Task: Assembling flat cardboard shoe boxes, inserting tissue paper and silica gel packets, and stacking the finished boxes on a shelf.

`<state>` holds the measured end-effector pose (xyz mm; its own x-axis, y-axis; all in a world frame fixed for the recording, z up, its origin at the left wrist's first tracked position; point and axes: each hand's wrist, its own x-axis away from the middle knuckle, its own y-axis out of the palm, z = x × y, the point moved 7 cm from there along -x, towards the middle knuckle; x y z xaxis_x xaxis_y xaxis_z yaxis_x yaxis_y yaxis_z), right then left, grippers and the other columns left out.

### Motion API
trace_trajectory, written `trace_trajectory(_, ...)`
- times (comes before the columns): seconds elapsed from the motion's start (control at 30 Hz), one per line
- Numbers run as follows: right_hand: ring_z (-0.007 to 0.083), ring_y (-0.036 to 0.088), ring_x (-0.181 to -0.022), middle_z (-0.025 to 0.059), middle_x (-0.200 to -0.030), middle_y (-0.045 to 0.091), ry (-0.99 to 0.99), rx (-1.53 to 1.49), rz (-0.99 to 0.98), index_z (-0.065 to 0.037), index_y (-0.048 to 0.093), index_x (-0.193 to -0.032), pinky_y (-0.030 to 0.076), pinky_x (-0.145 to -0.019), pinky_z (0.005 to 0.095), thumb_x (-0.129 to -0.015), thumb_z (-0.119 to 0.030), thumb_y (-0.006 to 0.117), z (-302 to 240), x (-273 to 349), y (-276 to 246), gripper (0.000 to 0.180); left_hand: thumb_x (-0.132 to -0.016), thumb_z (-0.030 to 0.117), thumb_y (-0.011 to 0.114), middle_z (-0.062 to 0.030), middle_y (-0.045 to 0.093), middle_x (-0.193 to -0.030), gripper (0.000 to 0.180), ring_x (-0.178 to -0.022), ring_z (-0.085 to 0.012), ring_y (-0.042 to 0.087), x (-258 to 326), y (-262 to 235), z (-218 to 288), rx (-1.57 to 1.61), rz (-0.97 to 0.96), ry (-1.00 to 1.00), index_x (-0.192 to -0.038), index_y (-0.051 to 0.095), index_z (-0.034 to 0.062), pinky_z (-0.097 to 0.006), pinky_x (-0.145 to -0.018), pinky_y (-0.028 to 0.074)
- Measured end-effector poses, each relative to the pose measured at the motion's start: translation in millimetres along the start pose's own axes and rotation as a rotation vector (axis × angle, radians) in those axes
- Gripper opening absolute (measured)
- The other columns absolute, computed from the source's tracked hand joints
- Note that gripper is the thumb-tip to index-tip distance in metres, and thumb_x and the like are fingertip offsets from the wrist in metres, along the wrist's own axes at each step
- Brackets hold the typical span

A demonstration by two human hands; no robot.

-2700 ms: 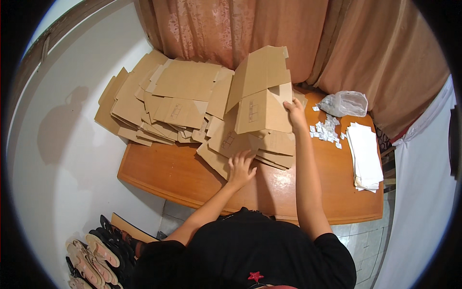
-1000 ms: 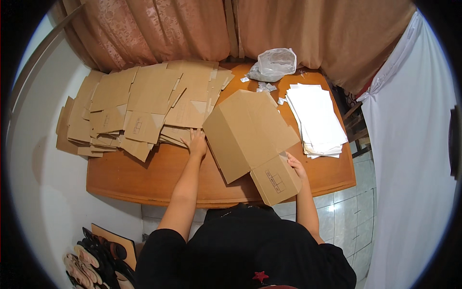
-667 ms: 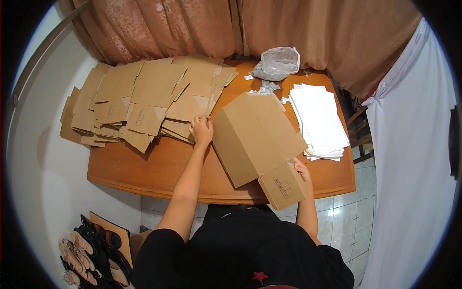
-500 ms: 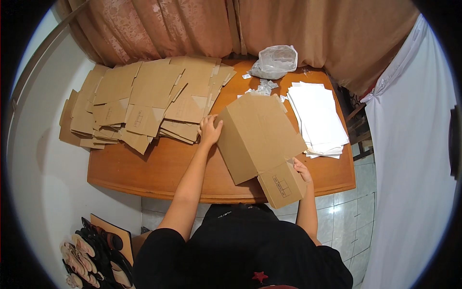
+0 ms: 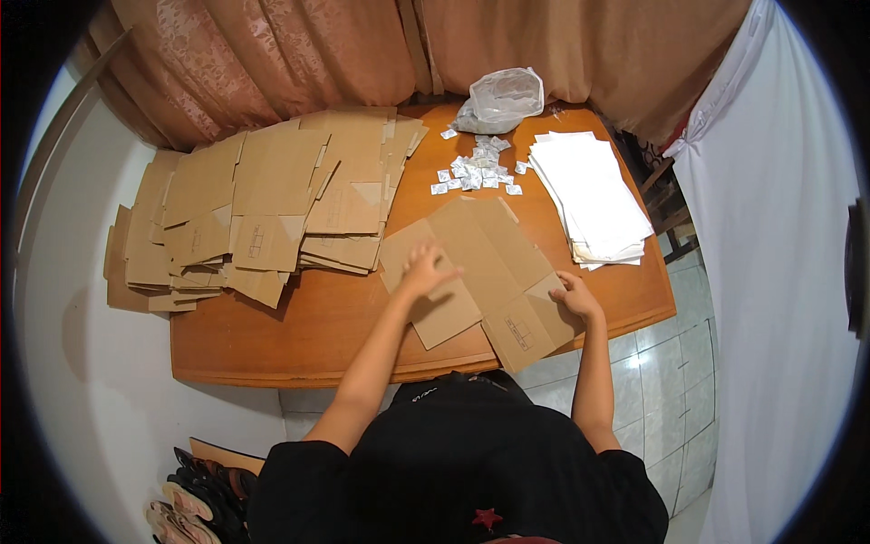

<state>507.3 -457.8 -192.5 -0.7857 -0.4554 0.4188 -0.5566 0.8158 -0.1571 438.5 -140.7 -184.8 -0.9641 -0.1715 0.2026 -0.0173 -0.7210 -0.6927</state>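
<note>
On the bench point(image 5: 254, 349), toward its near edge, a carton point(image 5: 494, 249) is spread out at a slant, creased into panels, with a printed flap reaching past the edge. The left hand point(image 5: 423, 270) is over its left panel, fingers and thumb apart; the hand is slightly blurred, and whether it touches the cardboard cannot be told. The right hand point(image 5: 574, 297) is at the right side of the carton, thumb and fingers against the edge; whether they are clamped on it cannot be told. Left of the carton, flat cartons point(image 5: 281, 186) lie in overlapping piles. Beyond it are scattered small packets point(image 5: 473, 168), and behind those a clear plastic bag point(image 5: 503, 98). White paper point(image 5: 589, 195) is stacked at the right, near the packets. Brown curtains point(image 5: 299, 54) hang behind the bench.
</note>
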Motion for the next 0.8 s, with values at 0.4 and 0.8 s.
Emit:
trace_trajectory(0.4,0.0199,0.060,-0.079,0.0110,-0.090,0.064,-0.262,0.216,-0.075,0.001,0.059,-0.106,0.047,-0.073,0.0306,-0.078,0.001,0.056,-167,112,98,0.028,-0.079,0.053,0.057,-0.0284,0.013,-0.142,0.099,-0.134,-0.0324,0.014,65,-14,110,0.878,0.105,0.107,-0.139,0.004,-0.0058,-0.037,-0.107,0.018)
trace_trajectory(0.8,0.0309,0.059,-0.076,0.0122,-0.088,0.059,-0.816,0.697,0.356,-0.007,0.058,-0.111,0.048,-0.063,0.0364,-0.074,0.005,0.053,-215,195,150,0.039,-0.089,0.024,0.055,-0.0072,0.051,-0.110,0.048,-0.093,-0.0095,0.049,85,-91,144,1.088,0.269,0.355,-0.125,0.036,-0.0009,-0.025,-0.071,0.044)
